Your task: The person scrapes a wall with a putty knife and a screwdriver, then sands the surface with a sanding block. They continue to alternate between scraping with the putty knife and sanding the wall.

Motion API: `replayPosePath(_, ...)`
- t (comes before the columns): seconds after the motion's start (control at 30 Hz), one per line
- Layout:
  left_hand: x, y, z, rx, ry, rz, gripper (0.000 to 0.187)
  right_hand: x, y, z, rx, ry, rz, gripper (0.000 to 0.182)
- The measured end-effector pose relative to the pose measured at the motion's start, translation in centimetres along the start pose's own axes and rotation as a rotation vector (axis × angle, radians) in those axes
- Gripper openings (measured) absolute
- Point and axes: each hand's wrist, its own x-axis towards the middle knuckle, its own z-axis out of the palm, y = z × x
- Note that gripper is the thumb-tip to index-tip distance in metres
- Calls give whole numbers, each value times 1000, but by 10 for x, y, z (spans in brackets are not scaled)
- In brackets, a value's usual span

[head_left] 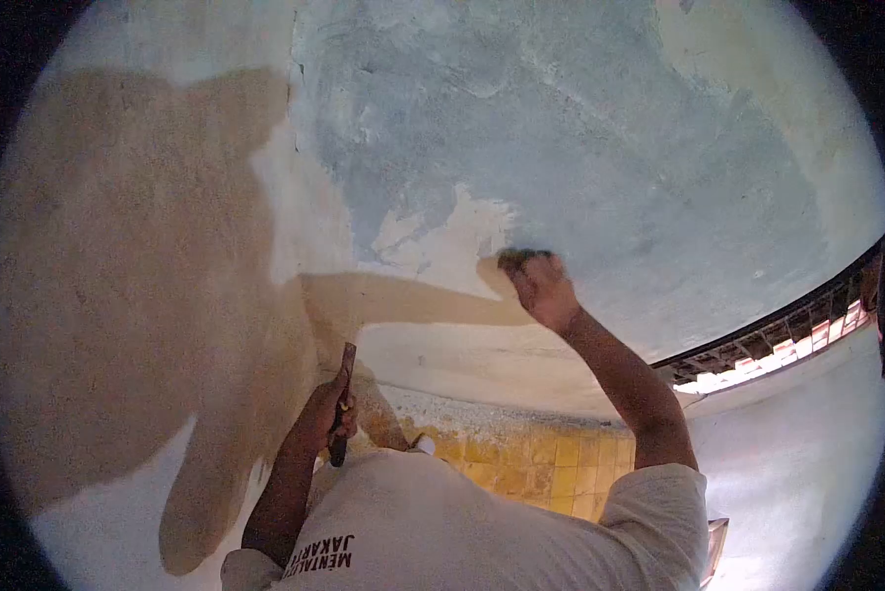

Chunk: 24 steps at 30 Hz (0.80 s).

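My left hand (334, 416) is closed around the dark handle of a chisel (348, 366), a narrow flat-bladed tool pointing up. It is held in front of my body, near the corner of the walls. With my right arm stretched out, my right hand (544, 290) is up at the wall (600, 187), its fingers closed on a small dark object (510, 259). What kind of object that is cannot be made out. The wall has blue-grey paint with a bare, pale patch (457, 236) right beside my right hand.
A brownish shadow covers much of the adjoining left wall (226, 404). Yellow tiles (531, 458) lie below, with a stained edge. On the right, a dark slatted opening (778, 340) lets in light above a white wall (807, 424).
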Motion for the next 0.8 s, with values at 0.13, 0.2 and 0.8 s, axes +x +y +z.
replayPosePath(0.13,2,2,-6,-17,-28,-1,45,12,8,-18,-47,-46,-188,34)
replayPosePath(0.2,5,2,-9,-26,-26,-7,46,35,30,-46,-68,-13,-93,36)
replayPosePath(0.8,16,-5,-24,-106,-51,-122,45,67,2,-53,-40,46,7,38)
